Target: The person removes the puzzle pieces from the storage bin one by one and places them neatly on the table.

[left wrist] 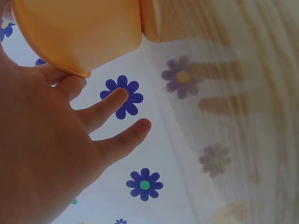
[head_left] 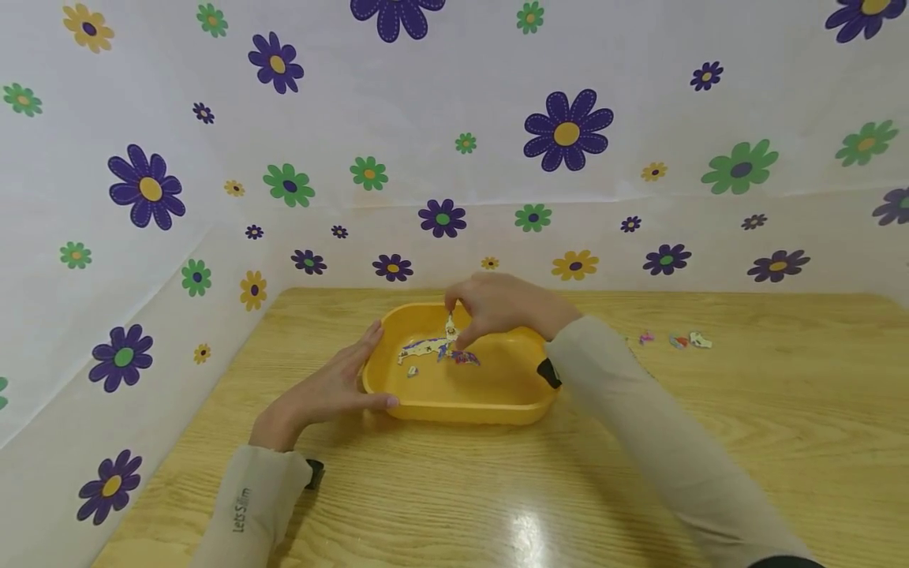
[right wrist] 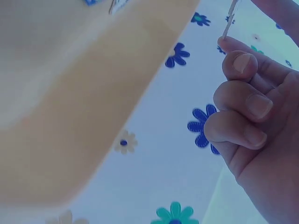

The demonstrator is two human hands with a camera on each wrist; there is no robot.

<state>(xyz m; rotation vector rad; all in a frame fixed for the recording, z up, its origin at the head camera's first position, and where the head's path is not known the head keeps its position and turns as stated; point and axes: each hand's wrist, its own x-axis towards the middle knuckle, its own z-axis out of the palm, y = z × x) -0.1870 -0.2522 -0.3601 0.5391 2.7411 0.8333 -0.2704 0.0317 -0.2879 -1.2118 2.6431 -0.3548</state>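
A yellow plastic tray with rounded corners stands on the table. At its left end my left hand holds the rim, thumb at the front side and fingers along the left side; in the left wrist view two fingers stick out free of it. My right hand reaches in over the far side and pinches a thin, flat, cream-coloured piece between thumb and index finger, with the other fingers curled. Below it lie a long cream piece with purple edging, a purple-and-red piece and a small pale piece.
On the wooden table, right of the tray, lie a pink piece, a red-and-blue piece and a whitish piece. A white flower-printed sheet hangs behind the table and along its left side.
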